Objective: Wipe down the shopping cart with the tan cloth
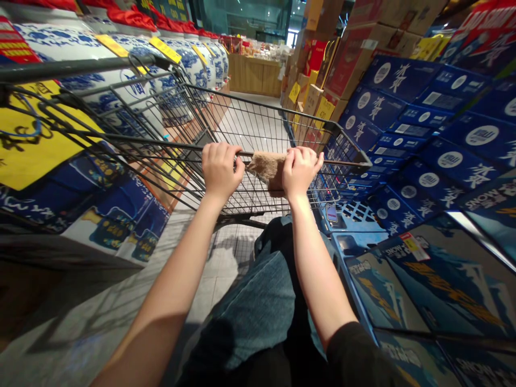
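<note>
My left hand (221, 169) is closed around the wire rim of a dark grey shopping cart (258, 105). A short way to its right, my right hand (300, 167) grips the same rim with the fingers curled over the top. Between the two hands a fuzzy brown cloth (268, 167) hangs over the rim, and its right edge meets my right hand. Through the wire of the basket the pale floor shows. A thick grey bar (88, 67) of the cart runs across the upper left.
Blue-and-white jars (121, 80) with red cloth tops line the left side. Blue boxes (387, 107) are stacked close on the right, by a blue plastic pallet (358, 212). Brown cartons (363, 51) stand behind. A tiled aisle (252, 121) leads to a wooden counter (256, 75).
</note>
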`<state>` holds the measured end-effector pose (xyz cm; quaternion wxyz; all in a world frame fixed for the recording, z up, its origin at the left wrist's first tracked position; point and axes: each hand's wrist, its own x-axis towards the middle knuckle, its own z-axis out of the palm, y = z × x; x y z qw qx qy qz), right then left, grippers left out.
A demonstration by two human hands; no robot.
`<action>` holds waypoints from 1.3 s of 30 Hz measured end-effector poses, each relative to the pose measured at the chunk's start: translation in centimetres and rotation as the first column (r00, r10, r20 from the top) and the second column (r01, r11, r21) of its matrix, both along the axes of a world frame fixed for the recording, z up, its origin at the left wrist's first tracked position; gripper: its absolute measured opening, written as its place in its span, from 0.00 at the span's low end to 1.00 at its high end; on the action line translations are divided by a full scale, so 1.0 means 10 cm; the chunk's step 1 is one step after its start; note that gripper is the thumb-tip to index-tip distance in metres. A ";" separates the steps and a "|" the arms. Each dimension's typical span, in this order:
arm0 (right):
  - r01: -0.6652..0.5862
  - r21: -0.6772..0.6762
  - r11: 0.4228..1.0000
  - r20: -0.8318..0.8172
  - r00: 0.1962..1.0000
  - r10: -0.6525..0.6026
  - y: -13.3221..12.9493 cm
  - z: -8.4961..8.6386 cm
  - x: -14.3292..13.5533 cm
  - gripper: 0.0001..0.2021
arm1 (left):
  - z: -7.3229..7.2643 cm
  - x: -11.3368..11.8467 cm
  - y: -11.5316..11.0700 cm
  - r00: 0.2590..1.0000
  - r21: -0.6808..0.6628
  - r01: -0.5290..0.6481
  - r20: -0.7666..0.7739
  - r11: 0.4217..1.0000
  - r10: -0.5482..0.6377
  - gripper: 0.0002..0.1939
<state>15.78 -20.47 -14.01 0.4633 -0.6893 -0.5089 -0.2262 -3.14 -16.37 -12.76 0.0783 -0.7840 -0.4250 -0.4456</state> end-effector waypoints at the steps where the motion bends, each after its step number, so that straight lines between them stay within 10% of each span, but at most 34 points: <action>1: 0.006 0.001 1.000 -0.001 1.000 -0.006 -0.01 0.00 -0.01 0.21 | 0.00 0.00 0.00 1.000 0.007 -0.002 -0.003 1.000 0.002 0.14; 7: -0.204 -0.095 0.974 0.167 0.962 0.218 -0.09 -0.01 -0.21 0.18 | -0.01 0.01 0.01 1.000 0.008 -0.010 0.015 1.000 0.010 0.13; 13: -0.020 0.013 1.000 -0.006 1.000 0.020 -0.01 0.00 -0.06 0.20 | 0.01 0.01 -0.01 1.000 -0.010 0.005 0.022 1.000 -0.005 0.13; 19: -0.193 -0.069 0.979 0.129 0.971 0.201 -0.09 -0.02 -0.20 0.19 | 0.01 0.01 -0.01 1.000 -0.028 0.001 0.028 1.000 0.000 0.13; 26: -0.031 0.002 1.000 -0.012 0.999 0.031 -0.02 0.00 -0.06 0.21 | 0.01 0.01 -0.02 0.999 -0.029 0.015 0.036 0.999 -0.014 0.13; 32: -0.226 -0.117 0.967 0.156 0.957 0.243 -0.08 0.01 -0.13 0.18 | 0.00 0.01 0.00 1.000 0.018 -0.015 0.027 1.000 0.015 0.13; 39: 0.013 -0.002 1.000 -0.004 1.000 -0.013 0.00 0.02 0.12 0.21 | 0.00 0.00 0.00 1.000 0.030 -0.017 0.006 0.999 0.017 0.13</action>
